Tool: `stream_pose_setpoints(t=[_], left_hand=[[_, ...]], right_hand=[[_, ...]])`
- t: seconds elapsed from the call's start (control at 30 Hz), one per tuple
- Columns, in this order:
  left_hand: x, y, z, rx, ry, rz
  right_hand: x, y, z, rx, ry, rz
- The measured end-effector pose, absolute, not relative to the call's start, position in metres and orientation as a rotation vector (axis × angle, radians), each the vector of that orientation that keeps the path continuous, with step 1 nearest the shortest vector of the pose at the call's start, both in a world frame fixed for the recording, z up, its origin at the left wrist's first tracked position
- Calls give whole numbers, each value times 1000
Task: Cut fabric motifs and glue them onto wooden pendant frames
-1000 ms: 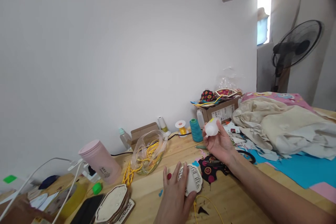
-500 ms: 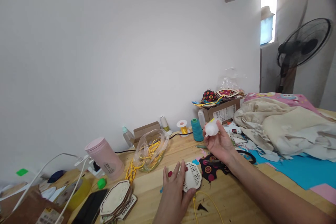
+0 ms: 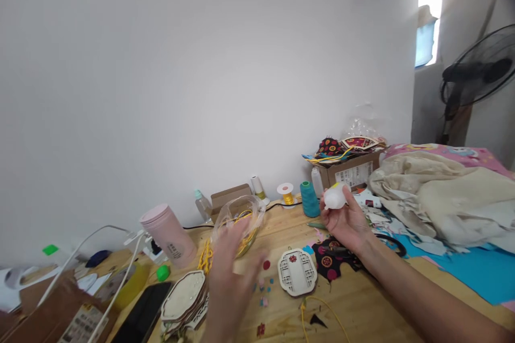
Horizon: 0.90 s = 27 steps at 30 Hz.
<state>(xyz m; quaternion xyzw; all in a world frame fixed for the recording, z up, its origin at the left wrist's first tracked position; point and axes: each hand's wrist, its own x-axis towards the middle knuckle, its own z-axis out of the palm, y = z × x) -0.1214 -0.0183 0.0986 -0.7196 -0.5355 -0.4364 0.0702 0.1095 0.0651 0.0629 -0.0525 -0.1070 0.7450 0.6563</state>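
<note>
A small white bottle (image 3: 335,196) is in my right hand (image 3: 346,222), the fingers wrapped round it above the table. My left hand (image 3: 233,273), blurred by motion, is raised over the table with its fingers apart and nothing visible in them. To its right lies a pale cut-out wooden plaque (image 3: 298,272) with a small red flower on it. Between hand and plaque are a red dot (image 3: 266,265), tiny blue and pink bits and a red piece (image 3: 261,329). A yellow cord (image 3: 328,308) trails below the plaque. Dark patterned fabric (image 3: 330,261) lies under my right wrist.
Stacked wooden plaques (image 3: 184,297), a phone (image 3: 142,313) and a pink cup (image 3: 171,236) stand or lie at left. Behind are a bag of yellow cord (image 3: 245,222), a teal thread cone (image 3: 309,199) and a full cardboard box (image 3: 350,169). Beige cloth (image 3: 450,198) is heaped at right.
My left hand has lifted off the plaque and moved left, uncovering the plaque and the small coloured bits. The view has shifted slightly left. My right hand still holds the bottle.
</note>
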Motion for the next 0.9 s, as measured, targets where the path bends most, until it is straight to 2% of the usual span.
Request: stream_pose_setpoints(t=[0.1,0.4,0.57,0.9], left_hand=[[-143,-20,117,-1753,-1778,-1576],[-178,-36,51,-2158,-2191,-1193],[-172,-23,48,-2449,-2219,-992],[-144,33,40,-2594,-2361,-878]], right_hand=[[108,65,61,-129,-241,1698],[105,69,51,-196,-233,1720],[102,68,49,-216,-253,1726],[104,70,47,-215,-249,1701]])
